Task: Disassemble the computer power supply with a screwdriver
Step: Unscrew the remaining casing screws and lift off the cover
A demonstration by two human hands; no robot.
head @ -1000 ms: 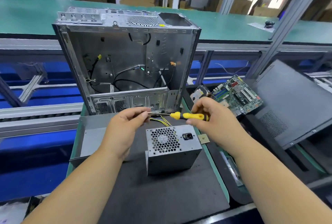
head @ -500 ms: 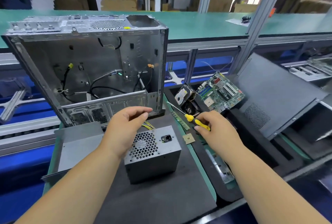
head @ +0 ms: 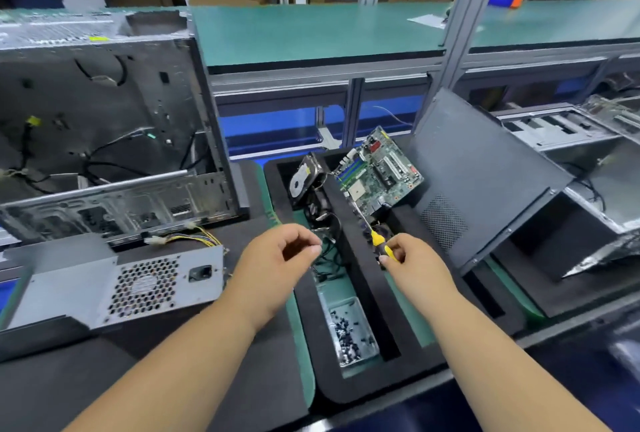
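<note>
Right hand [head: 414,267] fingers grasp a yellow-and-black-handled screwdriver [head: 380,245]; left hand [head: 277,267] fingers curl, pinched together, contents unclear; the grey metal power supply box [head: 114,287] lies on the tabletop, left of both.

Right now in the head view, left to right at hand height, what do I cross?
power supply → left hand → screwdriver in the right hand → dark side panel
</note>
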